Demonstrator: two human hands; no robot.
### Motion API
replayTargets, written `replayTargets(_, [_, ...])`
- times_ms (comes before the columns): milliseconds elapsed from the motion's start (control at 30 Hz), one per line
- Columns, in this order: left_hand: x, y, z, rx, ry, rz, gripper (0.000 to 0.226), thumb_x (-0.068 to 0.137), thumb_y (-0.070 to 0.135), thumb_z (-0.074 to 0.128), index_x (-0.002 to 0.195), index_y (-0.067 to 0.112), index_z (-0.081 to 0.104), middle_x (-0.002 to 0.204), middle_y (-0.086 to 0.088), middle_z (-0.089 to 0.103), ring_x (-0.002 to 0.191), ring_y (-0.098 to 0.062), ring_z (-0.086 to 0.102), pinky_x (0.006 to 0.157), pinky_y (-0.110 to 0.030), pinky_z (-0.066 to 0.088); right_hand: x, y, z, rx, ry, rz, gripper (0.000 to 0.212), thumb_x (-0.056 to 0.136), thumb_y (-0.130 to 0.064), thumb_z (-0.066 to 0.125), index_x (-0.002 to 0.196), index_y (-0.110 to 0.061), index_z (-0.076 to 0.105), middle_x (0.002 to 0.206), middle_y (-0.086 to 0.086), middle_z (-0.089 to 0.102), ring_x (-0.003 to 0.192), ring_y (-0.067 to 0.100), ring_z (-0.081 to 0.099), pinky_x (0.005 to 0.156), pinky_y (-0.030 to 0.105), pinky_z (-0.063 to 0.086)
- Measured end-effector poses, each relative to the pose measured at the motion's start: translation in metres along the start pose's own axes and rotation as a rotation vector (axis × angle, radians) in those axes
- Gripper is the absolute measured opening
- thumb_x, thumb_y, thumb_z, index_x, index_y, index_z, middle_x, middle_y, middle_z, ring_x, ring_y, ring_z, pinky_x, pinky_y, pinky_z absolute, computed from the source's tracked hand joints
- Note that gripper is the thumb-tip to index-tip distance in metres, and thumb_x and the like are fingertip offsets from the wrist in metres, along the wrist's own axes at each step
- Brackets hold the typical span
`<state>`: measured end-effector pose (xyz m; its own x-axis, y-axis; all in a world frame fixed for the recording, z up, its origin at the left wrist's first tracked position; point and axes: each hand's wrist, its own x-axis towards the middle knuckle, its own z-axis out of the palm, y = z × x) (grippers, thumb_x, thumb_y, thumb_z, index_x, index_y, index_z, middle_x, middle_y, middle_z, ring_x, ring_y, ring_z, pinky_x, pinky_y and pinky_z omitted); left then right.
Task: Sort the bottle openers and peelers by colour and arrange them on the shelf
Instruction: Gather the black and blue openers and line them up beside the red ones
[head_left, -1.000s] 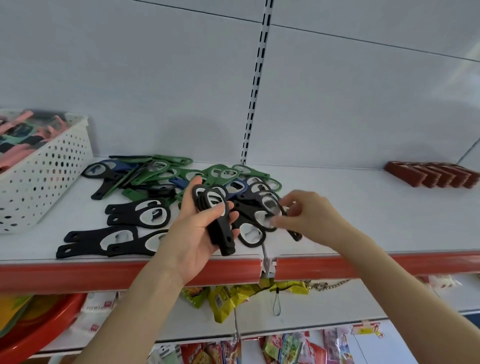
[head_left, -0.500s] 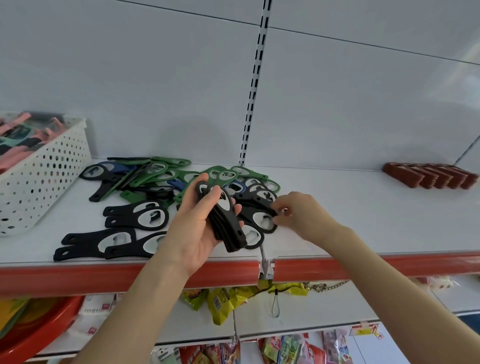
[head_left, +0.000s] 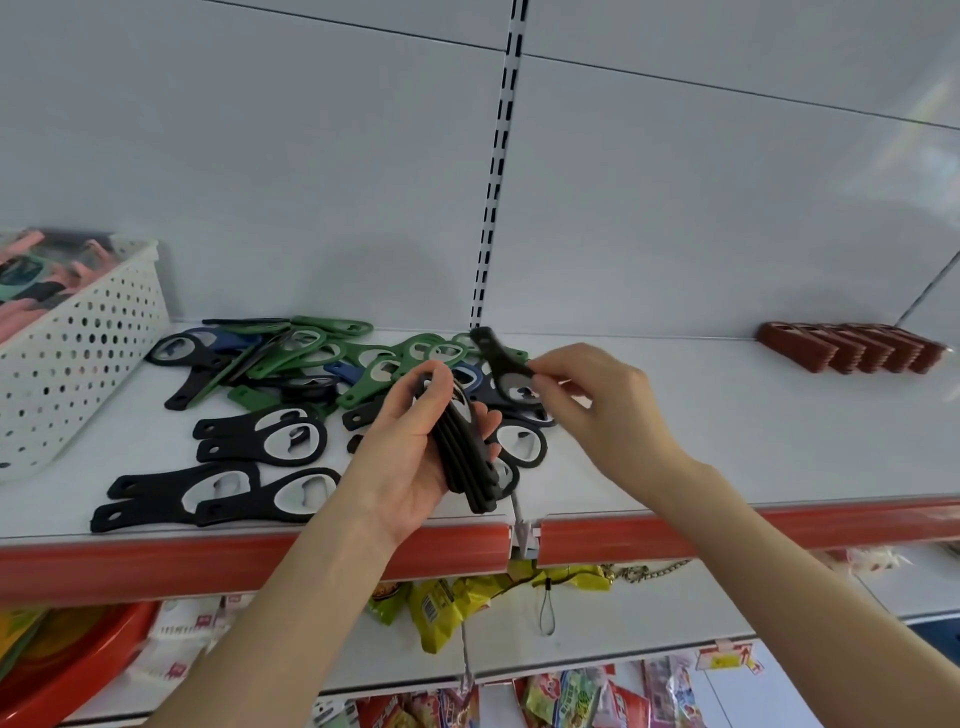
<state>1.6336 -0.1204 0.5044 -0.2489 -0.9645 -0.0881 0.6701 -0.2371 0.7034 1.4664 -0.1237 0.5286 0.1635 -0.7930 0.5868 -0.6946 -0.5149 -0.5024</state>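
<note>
At centre frame, above the white shelf, the left hand curls round a stack of black openers, while the right hand pinches another black opener by its ring end, just above the mixed green, blue and black pile. They look light, stiff and flat, likely slippery when stacked; best gripped across the edges.

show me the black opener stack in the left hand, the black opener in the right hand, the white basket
stack of black bottle openers (head_left: 466, 465), head view, handle edges
single black bottle opener (head_left: 500, 358), head view, handle
white basket (head_left: 78, 358), head view, side wall
</note>
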Motion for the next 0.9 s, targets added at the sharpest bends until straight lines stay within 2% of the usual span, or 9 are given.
replayTargets(167, [0.002, 0.002, 0.005, 0.012, -0.015, 0.061, 0.037, 0.074, 0.034, 0.057, 0.108, 0.023, 0.053, 0.087, -0.013, 0.063, 0.084, -0.028, 0.068, 0.068, -0.041, 0.057, -0.003, -0.001, 0.006, 0.013, -0.036, -0.048, 0.016, 0.084, -0.003, 0.056, 0.092, -0.001, 0.070, 0.080, -0.001, 0.059, 0.079, 0.000, 0.049, 0.072, 0.002, 0.041])
replayTargets(300, [0.001, 0.002, 0.000, -0.056, -0.032, -0.116, 0.043, 0.078, 0.038, 0.054, 0.115, 0.016, 0.052, 0.093, -0.019, 0.063, 0.083, -0.032, 0.069, 0.062, -0.040, 0.058, -0.003, -0.001, 0.006, 0.033, 0.098, -0.259, 0.019, 0.089, -0.007, 0.054, 0.097, 0.002, 0.068, 0.095, 0.007, 0.065, 0.092, 0.001, 0.055, 0.085, 0.007, 0.043])
replayTargets(367, [0.000, 0.002, 0.001, -0.102, -0.062, -0.195, 0.048, 0.080, 0.040, 0.051, 0.114, 0.006, 0.056, 0.096, -0.020, 0.066, 0.082, -0.030, 0.070, 0.060, -0.038, 0.058, -0.005, -0.002, 0.010, 0.094, -0.007, -0.358, 0.025, 0.092, -0.013, 0.049, 0.100, 0.002, 0.068, 0.101, 0.011, 0.066, 0.101, 0.010, 0.057, 0.092, 0.016, 0.046])
replayTargets(433, [-0.001, 0.004, 0.002, -0.163, -0.098, -0.198, 0.041, 0.078, 0.037, 0.051, 0.095, 0.003, 0.067, 0.092, -0.018, 0.070, 0.077, -0.026, 0.070, 0.060, -0.037, 0.058, -0.008, 0.000, 0.016, 0.140, -0.138, -0.369, 0.029, 0.094, -0.019, 0.046, 0.102, -0.001, 0.068, 0.105, 0.009, 0.067, 0.112, 0.013, 0.055, 0.096, 0.023, 0.046])
replayTargets(567, [-0.002, 0.008, 0.002, -0.159, -0.065, -0.137, 0.024, 0.073, 0.021, 0.058, 0.095, 0.012, 0.060, 0.090, -0.015, 0.070, 0.073, -0.026, 0.069, 0.058, -0.035, 0.058, -0.006, 0.002, 0.014, 0.331, -0.253, -0.110, 0.017, 0.090, -0.013, 0.052, 0.097, -0.014, 0.068, 0.103, -0.008, 0.066, 0.120, -0.002, 0.049, 0.096, 0.016, 0.044])
replayTargets(633, [0.000, 0.008, -0.001, -0.180, -0.042, -0.131, 0.024, 0.071, 0.014, 0.060, 0.094, 0.018, 0.056, 0.105, -0.019, 0.066, 0.079, -0.031, 0.069, 0.059, -0.035, 0.057, -0.001, 0.007, 0.009, 0.348, -0.232, 0.043, 0.016, 0.090, -0.010, 0.053, 0.094, -0.019, 0.066, 0.099, -0.011, 0.066, 0.112, 0.006, 0.058, 0.096, 0.025, 0.046])
replayTargets(700, [0.000, 0.008, -0.002, -0.184, -0.043, -0.120, 0.024, 0.070, 0.012, 0.060, 0.092, 0.022, 0.056, 0.118, -0.020, 0.059, 0.081, -0.032, 0.069, 0.060, -0.035, 0.057, 0.006, 0.024, 0.001, 0.133, -0.191, 0.221, 0.016, 0.091, -0.010, 0.055, 0.100, -0.014, 0.067, 0.103, -0.006, 0.066, 0.108, 0.017, 0.059, 0.096, 0.029, 0.044])
replayTargets(800, [0.000, 0.008, -0.004, -0.169, -0.062, -0.093, 0.022, 0.072, 0.013, 0.060, 0.091, 0.024, 0.057, 0.120, -0.015, 0.055, 0.081, -0.028, 0.068, 0.062, -0.038, 0.057, 0.006, 0.051, -0.010, -0.295, -0.440, 0.475, 0.026, 0.091, -0.022, 0.055, 0.114, -0.012, 0.061, 0.112, 0.004, 0.061, 0.105, 0.023, 0.056, 0.082, 0.026, 0.039])
replayTargets(900, [0.003, 0.004, -0.006, -0.158, -0.076, -0.091, 0.018, 0.073, 0.013, 0.061, 0.086, 0.025, 0.060, 0.111, -0.009, 0.055, 0.084, -0.027, 0.066, 0.065, -0.041, 0.056, -0.001, 0.058, -0.013, -0.327, -0.509, 0.557, 0.025, 0.088, -0.026, 0.058, 0.109, -0.014, 0.062, 0.101, 0.008, 0.059, 0.089, 0.026, 0.056, 0.071, 0.032, 0.043])
